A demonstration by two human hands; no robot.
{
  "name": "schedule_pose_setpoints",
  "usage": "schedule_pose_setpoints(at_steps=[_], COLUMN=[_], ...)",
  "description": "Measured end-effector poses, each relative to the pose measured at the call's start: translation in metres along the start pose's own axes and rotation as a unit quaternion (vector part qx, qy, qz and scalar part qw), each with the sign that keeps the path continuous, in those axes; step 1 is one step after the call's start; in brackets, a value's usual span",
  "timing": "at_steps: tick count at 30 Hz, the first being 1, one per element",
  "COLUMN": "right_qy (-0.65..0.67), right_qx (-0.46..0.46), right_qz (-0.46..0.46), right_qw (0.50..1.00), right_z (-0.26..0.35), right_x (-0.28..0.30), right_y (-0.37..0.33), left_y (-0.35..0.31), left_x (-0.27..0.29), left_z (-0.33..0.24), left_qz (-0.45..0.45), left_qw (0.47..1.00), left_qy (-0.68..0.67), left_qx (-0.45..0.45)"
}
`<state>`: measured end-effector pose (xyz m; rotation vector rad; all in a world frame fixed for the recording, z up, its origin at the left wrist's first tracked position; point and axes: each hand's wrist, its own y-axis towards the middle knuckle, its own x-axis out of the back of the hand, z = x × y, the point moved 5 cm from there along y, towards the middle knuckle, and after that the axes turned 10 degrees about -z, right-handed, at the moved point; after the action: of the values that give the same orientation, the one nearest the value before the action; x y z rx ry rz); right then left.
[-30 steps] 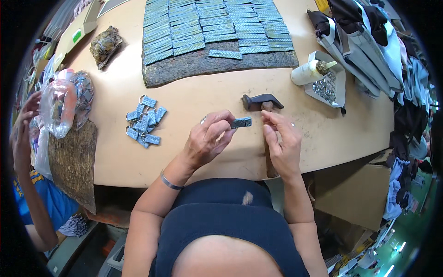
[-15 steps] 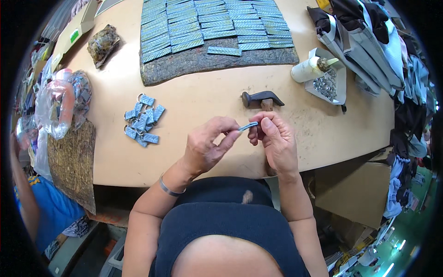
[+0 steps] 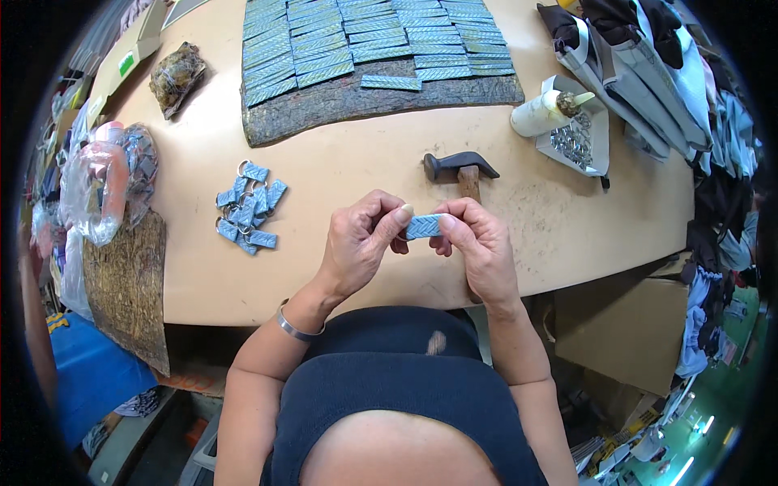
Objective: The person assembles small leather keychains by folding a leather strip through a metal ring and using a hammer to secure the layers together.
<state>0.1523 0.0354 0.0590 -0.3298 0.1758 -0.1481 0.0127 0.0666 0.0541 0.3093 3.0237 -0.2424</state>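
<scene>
A short blue tab with a braided pattern point(image 3: 424, 227) is stretched level between my two hands, its flat face up. My left hand point(image 3: 366, 236) pinches its left end between thumb and fingers; whether a ring sits under those fingers I cannot make out. At the other end, my right hand point(image 3: 476, 243) grips the tab the same way. Just beyond my right hand lies a hammer point(image 3: 462, 168) with a dark head, its wooden handle partly hidden by that hand. Left of my hands is a small pile of similar blue tabs with metal rings point(image 3: 250, 207).
Rows of blue strips point(image 3: 377, 40) cover a dark board point(image 3: 324, 116) at the back. To the right, a white bottle point(image 3: 539, 117) leans by a white tray of metal rings point(image 3: 598, 158). A wrapped brown lump point(image 3: 177, 79) and plastic bags point(image 3: 101, 190) are on the left.
The tab was edge-on and tilted; now its patterned face shows and it lies level. My left thumb has come onto its left end, and my right hand has turned slightly.
</scene>
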Motion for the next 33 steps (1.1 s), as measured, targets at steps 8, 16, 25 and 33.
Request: schedule_pose_setpoints(at_steps=[8, 16, 25, 33], right_qy=[-0.001, -0.061, -0.12, -0.205], right_qx=[-0.042, 0.0, -0.021, 0.035], right_qz=[-0.018, -0.042, 0.017, 0.061], right_qw=[0.999, 0.997, 0.992, 0.976], right_z=[-0.007, -0.015, -0.032, -0.032], right_x=[-0.001, -0.002, -0.015, -0.013], right_y=[0.0, 0.0, 0.005, 0.003], left_y=[-0.001, -0.004, 0.002, -0.01], left_x=[-0.002, -0.007, 0.031, 0.14], left_z=[0.018, 0.016, 0.006, -0.031], left_qz=[0.027, 0.079, 0.021, -0.236], left_qw=[0.986, 0.987, 0.966, 0.798], left_qy=[-0.115, -0.058, 0.257, 0.511], left_qx=[0.117, 0.126, -0.02, -0.212])
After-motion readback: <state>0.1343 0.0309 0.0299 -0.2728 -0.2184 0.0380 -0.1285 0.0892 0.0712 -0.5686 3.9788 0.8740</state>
